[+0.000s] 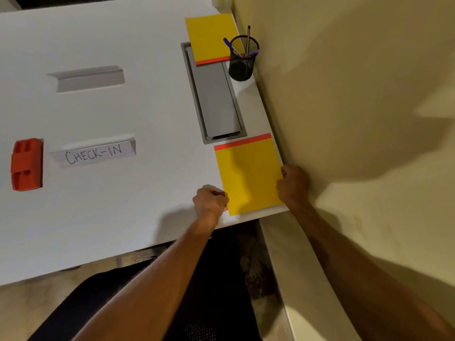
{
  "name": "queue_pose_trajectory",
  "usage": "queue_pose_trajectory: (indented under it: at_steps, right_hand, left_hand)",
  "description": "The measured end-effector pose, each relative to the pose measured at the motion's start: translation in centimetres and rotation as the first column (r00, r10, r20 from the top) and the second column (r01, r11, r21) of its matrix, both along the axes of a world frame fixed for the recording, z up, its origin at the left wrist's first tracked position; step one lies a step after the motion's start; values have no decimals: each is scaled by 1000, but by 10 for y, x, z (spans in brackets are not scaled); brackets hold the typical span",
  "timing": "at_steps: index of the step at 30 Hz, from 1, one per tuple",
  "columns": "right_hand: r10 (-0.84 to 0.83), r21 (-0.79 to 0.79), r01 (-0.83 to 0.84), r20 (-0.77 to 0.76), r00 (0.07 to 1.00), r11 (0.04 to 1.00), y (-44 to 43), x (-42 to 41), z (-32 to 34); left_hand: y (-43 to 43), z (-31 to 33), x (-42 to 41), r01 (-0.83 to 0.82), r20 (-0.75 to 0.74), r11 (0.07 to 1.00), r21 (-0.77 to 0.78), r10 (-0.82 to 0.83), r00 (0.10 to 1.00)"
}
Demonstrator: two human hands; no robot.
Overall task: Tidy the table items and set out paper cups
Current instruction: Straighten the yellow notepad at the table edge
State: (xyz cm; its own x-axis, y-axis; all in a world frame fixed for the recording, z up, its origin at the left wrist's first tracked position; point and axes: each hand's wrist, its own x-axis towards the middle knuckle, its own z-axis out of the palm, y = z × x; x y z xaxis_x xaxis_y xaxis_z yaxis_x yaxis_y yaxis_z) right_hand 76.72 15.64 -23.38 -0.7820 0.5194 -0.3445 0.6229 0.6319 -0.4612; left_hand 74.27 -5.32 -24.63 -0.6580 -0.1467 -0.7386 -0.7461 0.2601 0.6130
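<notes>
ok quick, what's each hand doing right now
Left hand: closed, pinching the left edge of the near yellow pad.
Right hand: closed on the same pad's right edge.

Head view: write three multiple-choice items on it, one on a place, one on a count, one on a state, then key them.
1. Where does the mesh pen holder stand?
A. Beside the far yellow notepad, near the wall
B. On the CHECK-IN sign
C. On the orange object

2. How many yellow notepads lie on the table?
A. One
B. Two
C. Four

3. How is the near yellow notepad held?
A. Lifted off the table by one hand
B. Untouched
C. Flat, left hand and right hand at its side edges

Key: 1 A, it stands at that pad's corner; 2 B, one far, one near; 3 C, both hands grip its edges.
</notes>
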Motion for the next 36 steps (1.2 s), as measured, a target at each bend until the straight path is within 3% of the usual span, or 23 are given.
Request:
queue_pose_trajectory:
  at_steps: [8,19,25,36]
  right_hand:
    - [43,106,-43,4,999,993,-2,2,-8]
    - [136,135,-145,74,988,980,-2,5,-3]
    - [273,205,-272,22,962,940,-32,0,21]
    - [615,233,-587,-73,785,776,-164,-36,41]
  left_hand:
    - [6,-5,1,102,-37,979,-178,-111,993]
    - [5,18,2,283,-51,923,-260,-305,951]
    - [-28,44,1,395,-247,825,-404,-514,821]
    - [-158,79,-6,340,-326,646,-683,-687,650]
